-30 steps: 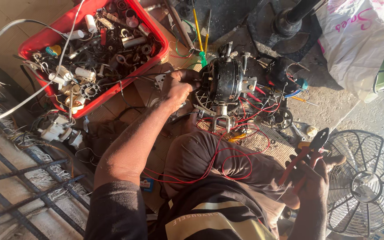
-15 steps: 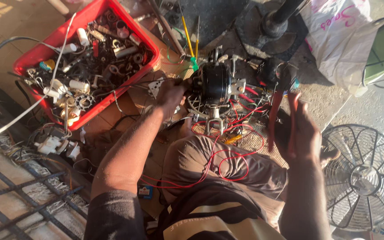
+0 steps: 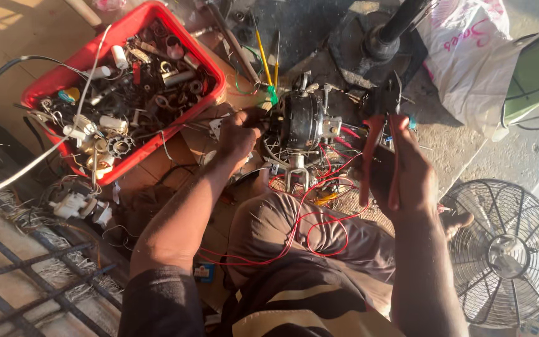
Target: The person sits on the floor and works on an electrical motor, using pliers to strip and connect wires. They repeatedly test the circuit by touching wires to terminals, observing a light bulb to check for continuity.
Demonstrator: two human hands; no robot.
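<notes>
Left hand (image 3: 239, 134) clamps the motor (image 3: 304, 122) by its left side, steadying it on the floor. Right hand (image 3: 407, 175) grips red-handled pliers (image 3: 375, 134), jaws aimed at the motor's right side where the red wires (image 3: 319, 200) exit; whether they touch it is hard to tell. Wires trail near, over the knee. Red parts bin (image 3: 54, 81) sits far left, within reach. Fan guard (image 3: 506, 253) lies near right, white bag (image 3: 469, 56) far right.

Black fan motor (image 3: 301, 122) amid red wires, upright by the knee; red-handled pliers (image 3: 377, 134) pointing at it
</notes>
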